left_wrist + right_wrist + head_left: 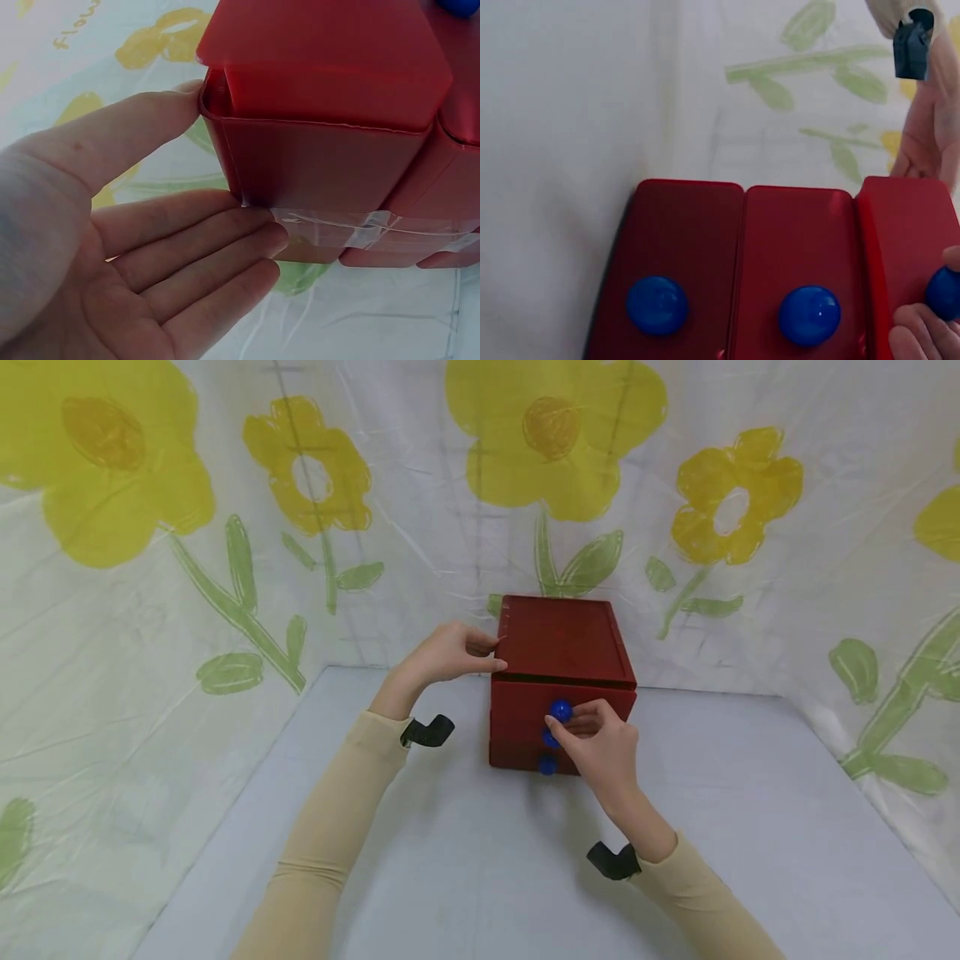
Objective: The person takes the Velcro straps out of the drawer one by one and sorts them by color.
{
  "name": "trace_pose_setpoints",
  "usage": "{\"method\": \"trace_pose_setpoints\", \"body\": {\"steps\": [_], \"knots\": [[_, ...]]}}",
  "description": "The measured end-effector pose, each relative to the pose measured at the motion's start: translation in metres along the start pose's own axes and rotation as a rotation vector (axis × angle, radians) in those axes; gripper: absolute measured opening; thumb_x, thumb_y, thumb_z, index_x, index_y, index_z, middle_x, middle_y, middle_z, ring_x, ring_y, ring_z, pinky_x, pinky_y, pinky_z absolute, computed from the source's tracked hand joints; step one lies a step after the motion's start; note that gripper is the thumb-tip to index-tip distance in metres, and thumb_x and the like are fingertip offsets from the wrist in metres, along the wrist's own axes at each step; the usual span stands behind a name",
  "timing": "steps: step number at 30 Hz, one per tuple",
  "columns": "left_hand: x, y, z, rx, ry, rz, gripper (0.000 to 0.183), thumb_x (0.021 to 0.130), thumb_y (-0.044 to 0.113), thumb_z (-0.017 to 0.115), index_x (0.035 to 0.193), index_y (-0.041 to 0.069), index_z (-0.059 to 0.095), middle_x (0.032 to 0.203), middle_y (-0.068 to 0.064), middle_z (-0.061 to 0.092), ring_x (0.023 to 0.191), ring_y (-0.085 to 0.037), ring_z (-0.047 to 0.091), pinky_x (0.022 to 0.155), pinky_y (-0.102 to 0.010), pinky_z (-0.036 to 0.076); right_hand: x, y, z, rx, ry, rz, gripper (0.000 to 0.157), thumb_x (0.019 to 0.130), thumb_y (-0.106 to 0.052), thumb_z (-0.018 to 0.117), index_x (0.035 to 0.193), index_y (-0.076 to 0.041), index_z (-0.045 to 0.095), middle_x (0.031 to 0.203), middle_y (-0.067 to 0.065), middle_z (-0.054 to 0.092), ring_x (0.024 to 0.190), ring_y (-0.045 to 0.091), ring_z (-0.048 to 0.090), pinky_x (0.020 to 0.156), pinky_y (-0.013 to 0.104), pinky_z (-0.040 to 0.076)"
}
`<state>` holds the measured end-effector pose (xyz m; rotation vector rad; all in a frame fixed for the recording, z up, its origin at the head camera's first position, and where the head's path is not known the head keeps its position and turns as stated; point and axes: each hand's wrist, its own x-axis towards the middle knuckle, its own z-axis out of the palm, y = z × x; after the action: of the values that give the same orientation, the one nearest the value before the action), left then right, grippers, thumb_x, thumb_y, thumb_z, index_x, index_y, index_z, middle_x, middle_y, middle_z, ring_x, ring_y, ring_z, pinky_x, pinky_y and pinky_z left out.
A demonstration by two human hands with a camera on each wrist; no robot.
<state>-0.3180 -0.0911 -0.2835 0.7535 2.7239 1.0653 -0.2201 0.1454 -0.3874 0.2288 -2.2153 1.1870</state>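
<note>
A red cabinet [558,639] has three stacked drawers, each with a round blue knob. My right hand [611,752] pinches the top knob [561,710] between thumb and fingers. The top drawer [330,94] sticks out slightly from its housing, leaving a narrow gap along the upper edge. Below it, the middle knob [810,315] and bottom knob [657,305] sit on drawers that are pushed in. My left hand [446,653] touches the cabinet's upper left edge; in the left wrist view its thumb rests at the front corner, with the other fingers nearly straight alongside.
The cabinet stands on a white table [480,860], near the back edge. Behind and beside it hangs a white curtain [420,527] printed with yellow flowers. Clear tape [322,225] runs across the cabinet's side. Each wrist wears a black camera mount [615,860].
</note>
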Motion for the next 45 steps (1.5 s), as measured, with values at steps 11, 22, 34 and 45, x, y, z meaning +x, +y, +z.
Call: {"method": "trace_pose_setpoints", "body": {"steps": [11, 22, 34, 45], "knots": [[0.001, 0.001, -0.001, 0.007, 0.001, 0.008, 0.057, 0.083, 0.042, 0.071, 0.129, 0.01, 0.06, 0.128, -0.008, 0.062, 0.117, -0.021, 0.059, 0.092, -0.037, 0.051, -0.01, -0.007, -0.006, 0.018, -0.017, 0.032, 0.036, 0.074, -0.031, 0.082, 0.088, -0.006, 0.061, 0.078, 0.007, 0.073, 0.065, 0.015, 0.07, 0.061, 0.015, 0.053], [0.001, 0.0, -0.001, 0.004, 0.003, 0.001, 0.058, 0.082, 0.042, 0.072, 0.129, 0.009, 0.061, 0.127, -0.008, 0.062, 0.115, -0.021, 0.059, 0.092, -0.037, 0.052, -0.021, -0.013, -0.011, 0.033, -0.019, 0.014, 0.033, 0.072, -0.025, 0.084, 0.088, -0.008, 0.061, 0.077, 0.005, 0.073, 0.063, 0.011, 0.069, 0.059, 0.014, 0.053], [0.001, 0.0, -0.002, 0.009, 0.005, 0.01, 0.057, 0.082, 0.04, 0.072, 0.128, 0.008, 0.061, 0.125, -0.009, 0.063, 0.113, -0.021, 0.061, 0.089, -0.037, 0.053, -0.031, -0.014, -0.014, 0.055, -0.019, -0.008, 0.034, 0.071, -0.027, 0.085, 0.087, -0.009, 0.062, 0.076, 0.003, 0.072, 0.062, 0.008, 0.068, 0.06, 0.014, 0.053], [0.002, 0.0, -0.001, 0.012, 0.008, 0.008, 0.057, 0.082, 0.041, 0.072, 0.128, 0.009, 0.061, 0.125, -0.007, 0.064, 0.112, -0.02, 0.061, 0.089, -0.036, 0.053, -0.036, -0.015, -0.018, 0.073, -0.01, -0.038, 0.032, 0.068, -0.017, 0.087, 0.084, -0.008, 0.061, 0.074, 0.003, 0.071, 0.06, 0.006, 0.066, 0.059, 0.015, 0.053]]}}
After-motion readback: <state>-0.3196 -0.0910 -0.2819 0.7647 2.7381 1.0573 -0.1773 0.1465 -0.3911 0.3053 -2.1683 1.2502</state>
